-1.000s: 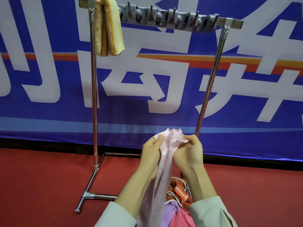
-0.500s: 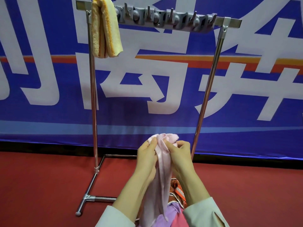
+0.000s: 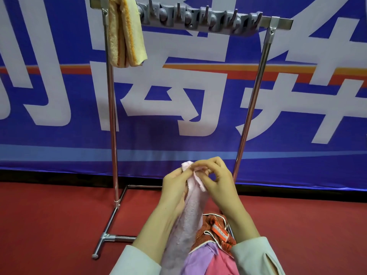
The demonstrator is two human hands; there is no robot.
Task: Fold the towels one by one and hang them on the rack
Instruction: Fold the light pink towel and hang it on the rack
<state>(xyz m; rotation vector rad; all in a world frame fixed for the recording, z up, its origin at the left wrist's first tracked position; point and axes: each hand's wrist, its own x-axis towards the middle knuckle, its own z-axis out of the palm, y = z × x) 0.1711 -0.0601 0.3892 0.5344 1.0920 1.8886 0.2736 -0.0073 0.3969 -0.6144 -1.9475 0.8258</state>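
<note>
A pale pink towel (image 3: 187, 219) hangs in a long bunch from my hands, low in the middle of the view. My left hand (image 3: 174, 185) grips its top edge from the left. My right hand (image 3: 216, 179) pinches the same top edge from the right, fingers curled over it. Behind stands a metal rack (image 3: 111, 116) with a grey hook strip (image 3: 198, 18) along its top bar. A folded yellow towel (image 3: 126, 34) with orange stripes hangs over the bar's left end.
Below my arms lies a pile of other towels: an orange one (image 3: 215, 229), a purple one (image 3: 200, 261) and a pink one (image 3: 223, 264). The floor is red carpet (image 3: 49, 235). A blue banner (image 3: 178, 116) covers the wall behind the rack.
My hands have drawn closer together on the pink towel's top edge, and my right fingers now reach over toward the left hand. The bunched top has shrunk to a small corner.
</note>
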